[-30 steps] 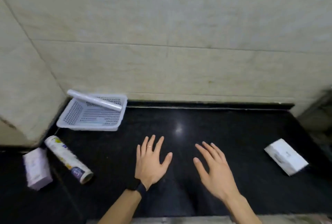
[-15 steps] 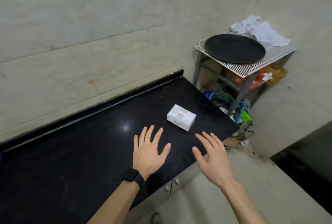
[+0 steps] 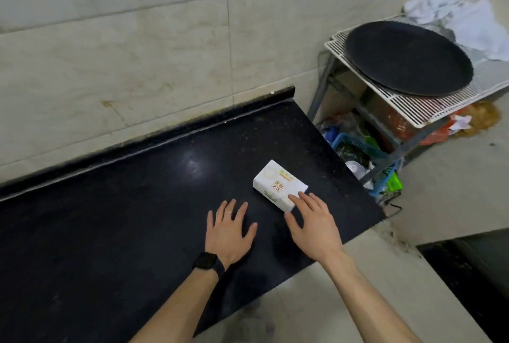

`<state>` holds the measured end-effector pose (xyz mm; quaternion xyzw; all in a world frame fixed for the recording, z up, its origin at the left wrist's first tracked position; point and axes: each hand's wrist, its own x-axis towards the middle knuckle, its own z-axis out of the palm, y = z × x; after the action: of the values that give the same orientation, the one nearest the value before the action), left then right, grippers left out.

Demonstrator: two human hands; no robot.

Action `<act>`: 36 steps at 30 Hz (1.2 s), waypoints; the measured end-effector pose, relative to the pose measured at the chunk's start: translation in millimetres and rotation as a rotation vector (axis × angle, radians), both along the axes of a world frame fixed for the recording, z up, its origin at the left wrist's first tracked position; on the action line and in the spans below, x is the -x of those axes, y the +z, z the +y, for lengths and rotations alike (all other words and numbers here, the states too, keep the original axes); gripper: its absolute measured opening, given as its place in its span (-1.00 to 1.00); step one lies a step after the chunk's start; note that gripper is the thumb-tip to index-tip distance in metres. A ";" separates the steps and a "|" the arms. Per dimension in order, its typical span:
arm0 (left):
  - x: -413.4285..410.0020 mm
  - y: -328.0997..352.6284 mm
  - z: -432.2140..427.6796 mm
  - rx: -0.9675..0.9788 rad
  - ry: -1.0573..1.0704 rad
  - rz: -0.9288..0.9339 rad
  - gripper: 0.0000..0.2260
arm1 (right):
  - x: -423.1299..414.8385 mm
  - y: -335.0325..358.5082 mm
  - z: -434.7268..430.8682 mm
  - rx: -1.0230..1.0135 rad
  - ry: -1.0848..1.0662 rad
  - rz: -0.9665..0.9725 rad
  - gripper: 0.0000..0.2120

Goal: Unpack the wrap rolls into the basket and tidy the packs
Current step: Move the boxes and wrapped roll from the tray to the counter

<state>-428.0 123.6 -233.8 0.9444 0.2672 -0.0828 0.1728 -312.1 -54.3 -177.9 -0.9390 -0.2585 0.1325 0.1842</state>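
Beige tiled wall (image 3: 137, 53) runs along the back, with a black stone countertop (image 3: 110, 218) below it filling the left and centre; glossy, one light glare, low black upstand at the wall. Left hand (image 3: 228, 235) is over the counter near its front edge, fingers spread and straight, holding nothing; can't tell if the palm touches. It has a ring (image 3: 228, 212) on one finger and a black watch (image 3: 208, 262) on the wrist. White pack (image 3: 278, 183) lies flat near the counter's right end. Right hand (image 3: 314, 224) is spread, fingertips on the pack's near corner, not gripping. Right of the counter stands a wire rack (image 3: 413, 111) with a round black tray (image 3: 407, 59) on top, crumpled white material (image 3: 468, 20) behind, and a blue crate (image 3: 355, 144) and bags below. Pale floor (image 3: 454, 177).
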 end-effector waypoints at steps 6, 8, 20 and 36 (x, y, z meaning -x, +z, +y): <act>-25.4 -34.8 6.9 0.020 0.055 0.061 -0.38 | -54.4 -23.3 35.0 0.076 0.081 0.043 -0.46; -25.6 -51.4 6.0 0.038 0.083 0.109 -0.40 | -65.8 -36.6 46.4 0.112 0.123 0.064 -0.40; -16.5 -80.4 -9.5 0.004 0.172 0.046 -0.43 | -77.0 -92.6 45.3 0.076 0.214 0.016 -0.18; 79.9 40.5 -24.0 -0.048 0.688 -0.151 -0.44 | -20.6 4.1 93.9 -0.138 0.597 0.284 -0.18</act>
<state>-508.0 99.6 -193.2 0.8062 0.5581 0.0569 0.1876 -291.5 39.5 -173.8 -0.7795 -0.5021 0.2920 0.2347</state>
